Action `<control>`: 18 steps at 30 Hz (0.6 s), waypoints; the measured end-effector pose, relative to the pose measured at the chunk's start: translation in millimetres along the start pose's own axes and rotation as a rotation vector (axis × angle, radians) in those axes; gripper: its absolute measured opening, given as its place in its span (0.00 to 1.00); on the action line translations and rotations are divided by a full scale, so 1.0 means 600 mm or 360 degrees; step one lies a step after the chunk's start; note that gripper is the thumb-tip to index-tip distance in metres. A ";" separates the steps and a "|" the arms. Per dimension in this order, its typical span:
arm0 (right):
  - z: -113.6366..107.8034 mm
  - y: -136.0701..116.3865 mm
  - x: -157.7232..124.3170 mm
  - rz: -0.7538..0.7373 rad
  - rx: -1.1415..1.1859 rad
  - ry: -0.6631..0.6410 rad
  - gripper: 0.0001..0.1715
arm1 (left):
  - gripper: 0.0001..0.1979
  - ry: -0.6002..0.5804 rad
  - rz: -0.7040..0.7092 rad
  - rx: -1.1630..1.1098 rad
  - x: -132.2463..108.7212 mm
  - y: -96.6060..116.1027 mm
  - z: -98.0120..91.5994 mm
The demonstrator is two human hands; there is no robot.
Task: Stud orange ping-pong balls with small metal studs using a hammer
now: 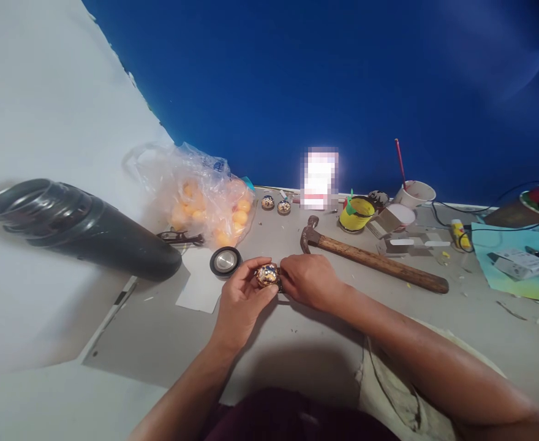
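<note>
A shiny gold and silver ball with a mottled surface rests in my left hand, its thumb and fingers wrapped around the sides. Close against the ball's right side, my right hand is closed in a pinch; a small dark bit shows by its fingertips, too hidden to name. Just beyond my left hand lies a round black lid with a metal centre. A claw hammer with a wooden handle lies beyond my right hand.
Behind stand two similar shiny balls and a plastic bag of orange balls. A tall dark flask stands left, near glasses and white paper. A yellow tub, white cup and glue stick are right.
</note>
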State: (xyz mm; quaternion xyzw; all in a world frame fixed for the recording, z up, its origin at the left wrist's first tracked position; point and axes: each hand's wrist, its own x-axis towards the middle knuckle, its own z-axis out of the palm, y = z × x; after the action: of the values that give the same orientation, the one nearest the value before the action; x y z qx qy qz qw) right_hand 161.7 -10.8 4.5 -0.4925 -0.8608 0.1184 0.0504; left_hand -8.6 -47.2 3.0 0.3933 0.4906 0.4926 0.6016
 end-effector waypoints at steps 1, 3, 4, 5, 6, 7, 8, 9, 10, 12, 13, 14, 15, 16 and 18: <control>0.003 0.001 0.000 -0.0017 0.0021 0.0014 0.13 | 0.21 0.0013 0.0006 0.0022 0.000 0.000 0.000; 0.007 0.003 0.000 -0.0054 0.0086 0.0043 0.11 | 0.21 0.0040 0.0025 0.0078 -0.001 0.001 0.001; 0.009 0.004 0.001 -0.0063 0.0120 0.0058 0.11 | 0.21 0.0056 0.0037 0.0111 -0.001 0.001 0.001; 0.010 0.004 0.001 -0.0067 0.0148 0.0070 0.10 | 0.21 0.0074 0.0054 0.0143 -0.002 0.001 0.001; 0.010 0.005 0.001 -0.0067 0.0173 0.0081 0.10 | 0.21 0.0093 0.0073 0.0174 -0.002 0.001 0.001; 0.010 0.006 0.001 -0.0064 0.0196 0.0092 0.09 | 0.21 0.0113 0.0095 0.0203 -0.002 0.001 0.001; 0.010 0.006 0.001 -0.0063 0.0222 0.0098 0.08 | 0.21 0.0131 0.0117 0.0227 -0.002 0.001 0.000; 0.010 0.007 0.002 -0.0062 0.0250 0.0098 0.07 | 0.21 0.0144 0.0138 0.0246 -0.002 0.001 0.000; 0.010 0.008 0.002 -0.0065 0.0277 0.0089 0.07 | 0.21 0.0151 0.0157 0.0260 -0.002 0.000 -0.001; 0.009 0.009 0.003 -0.0072 0.0315 0.0057 0.08 | 0.21 0.0143 0.0175 0.0278 -0.002 -0.001 -0.002; 0.008 0.010 0.003 -0.0072 0.0326 0.0039 0.08 | 0.21 0.0137 0.0180 0.0282 -0.002 -0.002 -0.003; 0.007 0.010 0.004 -0.0069 0.0339 0.0025 0.08 | 0.21 0.0129 0.0181 0.0284 -0.002 -0.003 -0.003; 0.006 0.011 0.004 -0.0062 0.0359 0.0015 0.08 | 0.21 0.0123 0.0181 0.0284 -0.002 -0.004 -0.004; 0.004 0.011 0.005 -0.0054 0.0391 0.0011 0.08 | 0.21 0.0118 0.0177 0.0282 -0.002 -0.005 -0.004; 0.001 0.011 0.006 -0.0044 0.0485 0.0013 0.07 | 0.21 0.0111 0.0170 0.0281 -0.002 -0.005 -0.005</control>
State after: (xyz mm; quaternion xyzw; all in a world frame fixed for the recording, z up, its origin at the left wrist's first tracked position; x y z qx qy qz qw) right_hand 165.5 -4.7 2.3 -0.4677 -0.8393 0.2449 0.1298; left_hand -10.7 -49.1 -0.5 0.4530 0.5311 0.4922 0.5201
